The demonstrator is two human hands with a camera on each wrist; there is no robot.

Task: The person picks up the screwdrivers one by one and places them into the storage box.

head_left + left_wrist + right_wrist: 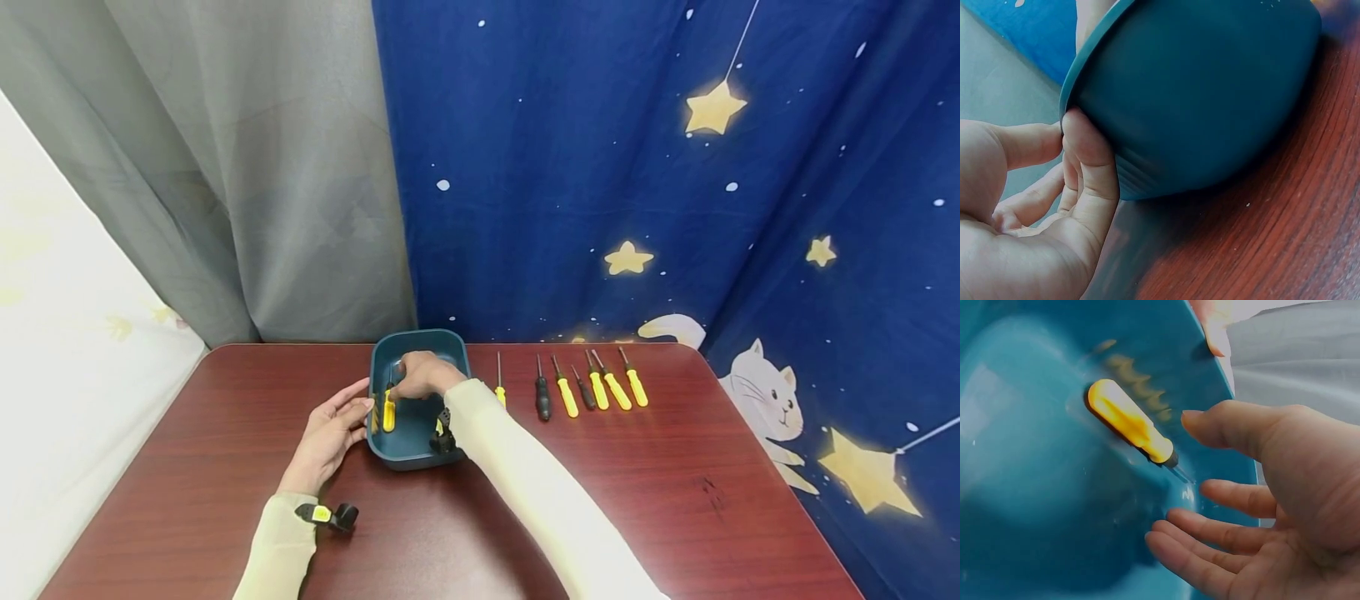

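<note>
A dark teal plastic bin (408,454) stands near the table's back edge. My left hand (326,437) holds its left side; in the left wrist view the thumb and a finger (1088,140) pinch the rim. Inside the bin lies a yellow-handled screwdriver (1125,419), its shaft pointing toward the back. My right hand (1272,494) is inside the bin near the shaft, fingers spread and apart from the handle, holding nothing. The screwdriver's tip is hard to make out in the right wrist view.
Right of the bin, several screwdrivers lie in a row, among them a black one (543,400) and a yellow one (637,390). Another yellow-handled screwdriver (500,393) is partly behind my right sleeve. Curtains (525,208) hang behind the reddish-brown table (660,508).
</note>
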